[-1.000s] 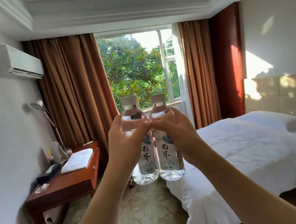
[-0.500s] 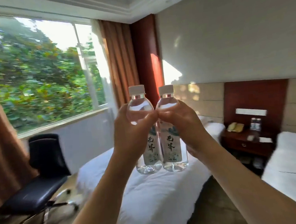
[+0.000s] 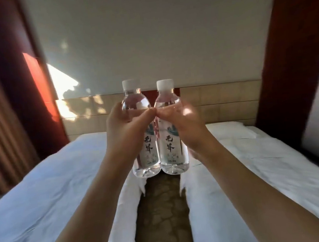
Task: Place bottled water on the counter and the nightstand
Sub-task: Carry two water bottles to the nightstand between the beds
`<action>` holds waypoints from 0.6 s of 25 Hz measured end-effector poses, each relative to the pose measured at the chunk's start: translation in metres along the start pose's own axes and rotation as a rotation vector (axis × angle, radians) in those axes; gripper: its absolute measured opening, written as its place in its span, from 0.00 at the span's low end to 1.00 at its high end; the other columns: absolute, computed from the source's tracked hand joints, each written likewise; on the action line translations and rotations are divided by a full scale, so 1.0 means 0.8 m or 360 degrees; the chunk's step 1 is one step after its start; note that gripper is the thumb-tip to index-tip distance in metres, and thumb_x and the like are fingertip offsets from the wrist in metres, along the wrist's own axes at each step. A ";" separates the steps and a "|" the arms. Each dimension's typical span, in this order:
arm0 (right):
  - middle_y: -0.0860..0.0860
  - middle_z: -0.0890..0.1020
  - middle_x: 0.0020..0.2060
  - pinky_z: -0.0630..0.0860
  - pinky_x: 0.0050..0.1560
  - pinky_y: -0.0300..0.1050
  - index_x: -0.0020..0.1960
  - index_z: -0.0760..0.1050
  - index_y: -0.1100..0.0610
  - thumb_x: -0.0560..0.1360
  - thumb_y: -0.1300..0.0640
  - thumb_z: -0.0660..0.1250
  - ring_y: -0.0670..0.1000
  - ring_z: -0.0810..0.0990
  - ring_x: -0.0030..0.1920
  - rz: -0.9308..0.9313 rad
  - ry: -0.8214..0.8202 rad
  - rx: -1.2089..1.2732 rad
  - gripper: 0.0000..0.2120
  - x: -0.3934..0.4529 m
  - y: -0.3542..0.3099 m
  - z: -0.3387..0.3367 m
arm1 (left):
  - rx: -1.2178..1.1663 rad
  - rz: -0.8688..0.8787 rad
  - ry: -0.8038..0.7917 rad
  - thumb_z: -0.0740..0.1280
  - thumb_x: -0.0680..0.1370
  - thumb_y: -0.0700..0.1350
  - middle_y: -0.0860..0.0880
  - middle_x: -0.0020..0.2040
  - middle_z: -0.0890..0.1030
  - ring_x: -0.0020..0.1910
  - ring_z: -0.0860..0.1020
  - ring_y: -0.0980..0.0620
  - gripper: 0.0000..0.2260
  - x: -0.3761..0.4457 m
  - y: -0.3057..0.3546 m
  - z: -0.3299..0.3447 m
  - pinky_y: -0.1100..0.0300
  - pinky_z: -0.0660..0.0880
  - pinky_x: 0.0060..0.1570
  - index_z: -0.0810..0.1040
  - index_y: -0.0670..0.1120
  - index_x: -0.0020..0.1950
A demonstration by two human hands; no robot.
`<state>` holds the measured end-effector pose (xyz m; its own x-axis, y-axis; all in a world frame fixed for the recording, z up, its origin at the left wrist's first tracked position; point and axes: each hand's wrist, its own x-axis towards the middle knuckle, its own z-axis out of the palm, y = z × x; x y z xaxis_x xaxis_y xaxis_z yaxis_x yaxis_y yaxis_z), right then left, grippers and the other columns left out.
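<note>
Upright at frame centre, my left grip (image 3: 125, 131) clamped round one water bottle (image 3: 138, 107), my right grip (image 3: 183, 123) round another (image 3: 171, 149), bottles touching, two white beds (image 3: 50, 191) below.

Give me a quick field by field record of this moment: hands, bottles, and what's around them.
left hand: left hand grips the left bottle, upright
right hand: right hand grips the right bottle, upright
bottles: side by side, white caps on, water inside
placement: neither set down yet
below: patterned floor between left bed and right bed
behind: padded headboard
nightstand: not visible
</note>
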<state>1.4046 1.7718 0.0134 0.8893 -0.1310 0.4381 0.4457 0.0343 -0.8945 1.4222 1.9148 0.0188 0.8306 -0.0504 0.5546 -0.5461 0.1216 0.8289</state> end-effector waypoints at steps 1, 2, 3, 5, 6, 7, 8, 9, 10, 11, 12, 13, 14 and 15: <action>0.57 0.85 0.51 0.83 0.51 0.55 0.61 0.76 0.54 0.73 0.55 0.73 0.55 0.87 0.49 -0.0001 0.0040 -0.0032 0.17 0.014 0.010 -0.009 | -0.0047 -0.0011 -0.0025 0.73 0.73 0.38 0.50 0.37 0.84 0.36 0.85 0.53 0.12 0.016 -0.017 0.007 0.61 0.80 0.36 0.78 0.45 0.56; 0.55 0.85 0.51 0.83 0.52 0.55 0.61 0.76 0.53 0.74 0.55 0.73 0.55 0.87 0.49 -0.0012 0.0082 -0.0066 0.17 0.030 0.022 -0.018 | -0.0092 -0.0022 -0.0052 0.74 0.73 0.38 0.49 0.37 0.84 0.36 0.85 0.54 0.13 0.034 -0.036 0.015 0.61 0.79 0.36 0.78 0.45 0.56; 0.55 0.85 0.51 0.83 0.53 0.56 0.62 0.76 0.52 0.74 0.55 0.73 0.54 0.87 0.50 -0.0020 0.0113 -0.0101 0.17 0.048 0.035 -0.028 | -0.0123 -0.0029 -0.0087 0.75 0.72 0.39 0.49 0.38 0.84 0.37 0.85 0.54 0.14 0.051 -0.054 0.024 0.62 0.79 0.36 0.78 0.44 0.56; 0.54 0.85 0.51 0.82 0.54 0.58 0.62 0.76 0.51 0.74 0.54 0.73 0.54 0.86 0.50 -0.0019 0.0183 -0.0135 0.17 0.086 0.067 -0.046 | -0.0135 -0.0038 -0.0150 0.74 0.71 0.41 0.50 0.39 0.83 0.38 0.85 0.53 0.16 0.089 -0.093 0.044 0.60 0.80 0.38 0.78 0.42 0.57; 0.54 0.85 0.51 0.82 0.55 0.58 0.60 0.76 0.50 0.74 0.54 0.73 0.55 0.86 0.51 -0.0022 0.0204 -0.0117 0.16 0.107 0.082 -0.056 | -0.0138 -0.0035 -0.0155 0.74 0.70 0.42 0.50 0.39 0.83 0.38 0.85 0.53 0.17 0.109 -0.111 0.053 0.59 0.80 0.38 0.78 0.42 0.57; 0.55 0.85 0.52 0.82 0.55 0.59 0.59 0.76 0.49 0.74 0.55 0.73 0.55 0.86 0.51 -0.0032 0.0214 -0.0089 0.15 0.131 0.097 -0.066 | -0.0142 -0.0026 -0.0155 0.74 0.69 0.42 0.51 0.38 0.84 0.38 0.85 0.52 0.17 0.132 -0.130 0.064 0.58 0.80 0.38 0.78 0.42 0.57; 0.56 0.85 0.52 0.82 0.54 0.59 0.57 0.76 0.48 0.74 0.56 0.73 0.56 0.86 0.51 -0.0041 0.0212 -0.0071 0.13 0.155 0.110 -0.076 | -0.0132 -0.0023 -0.0158 0.73 0.68 0.43 0.50 0.39 0.84 0.39 0.85 0.52 0.18 0.154 -0.149 0.074 0.57 0.81 0.39 0.79 0.42 0.57; 0.57 0.85 0.52 0.82 0.54 0.58 0.56 0.76 0.48 0.75 0.56 0.73 0.56 0.86 0.51 -0.0046 0.0214 -0.0059 0.12 0.183 0.123 -0.087 | -0.0113 -0.0028 -0.0165 0.73 0.68 0.44 0.50 0.39 0.84 0.39 0.85 0.51 0.18 0.180 -0.167 0.086 0.55 0.81 0.39 0.79 0.42 0.57; 0.57 0.85 0.52 0.83 0.53 0.56 0.57 0.76 0.48 0.75 0.57 0.73 0.56 0.86 0.51 -0.0045 0.0213 -0.0052 0.12 0.209 0.132 -0.096 | -0.0092 -0.0041 -0.0171 0.73 0.68 0.44 0.49 0.40 0.84 0.40 0.85 0.50 0.18 0.206 -0.182 0.094 0.54 0.82 0.40 0.79 0.42 0.57; 0.58 0.85 0.51 0.83 0.51 0.55 0.58 0.76 0.50 0.75 0.57 0.72 0.56 0.87 0.50 -0.0037 0.0210 -0.0042 0.13 0.236 0.140 -0.102 | -0.0083 -0.0050 -0.0178 0.74 0.68 0.43 0.48 0.41 0.84 0.40 0.85 0.50 0.18 0.231 -0.194 0.100 0.53 0.82 0.41 0.79 0.42 0.57; 0.58 0.85 0.51 0.83 0.50 0.52 0.58 0.76 0.51 0.75 0.57 0.73 0.55 0.87 0.50 -0.0024 0.0204 -0.0031 0.13 0.262 0.149 -0.107 | -0.0078 -0.0049 -0.0185 0.75 0.70 0.42 0.49 0.41 0.84 0.40 0.85 0.50 0.17 0.257 -0.207 0.103 0.54 0.82 0.40 0.79 0.42 0.57; 0.57 0.85 0.51 0.84 0.49 0.51 0.58 0.76 0.52 0.75 0.56 0.73 0.55 0.87 0.49 -0.0019 0.0188 -0.0034 0.14 0.288 0.159 -0.110 | -0.0073 -0.0035 -0.0185 0.75 0.71 0.40 0.49 0.40 0.84 0.39 0.85 0.52 0.16 0.280 -0.221 0.105 0.56 0.81 0.39 0.78 0.41 0.57; 0.57 0.85 0.51 0.84 0.48 0.50 0.58 0.76 0.51 0.74 0.56 0.73 0.54 0.87 0.48 -0.0025 0.0169 -0.0043 0.13 0.316 0.169 -0.112 | -0.0065 -0.0019 -0.0178 0.75 0.72 0.40 0.50 0.40 0.84 0.39 0.85 0.53 0.15 0.306 -0.237 0.107 0.58 0.80 0.38 0.78 0.41 0.57; 0.56 0.85 0.51 0.84 0.48 0.49 0.58 0.76 0.51 0.74 0.56 0.73 0.53 0.87 0.48 -0.0027 0.0154 -0.0056 0.13 0.340 0.180 -0.112 | -0.0054 -0.0021 -0.0169 0.75 0.71 0.41 0.50 0.39 0.84 0.38 0.85 0.53 0.15 0.329 -0.251 0.108 0.59 0.80 0.38 0.78 0.42 0.56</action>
<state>1.7015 1.6519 -0.0041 0.8670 -0.2265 0.4439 0.4551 -0.0031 -0.8904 1.7409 1.7914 0.0045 0.8205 -0.1570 0.5497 -0.5295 0.1536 0.8343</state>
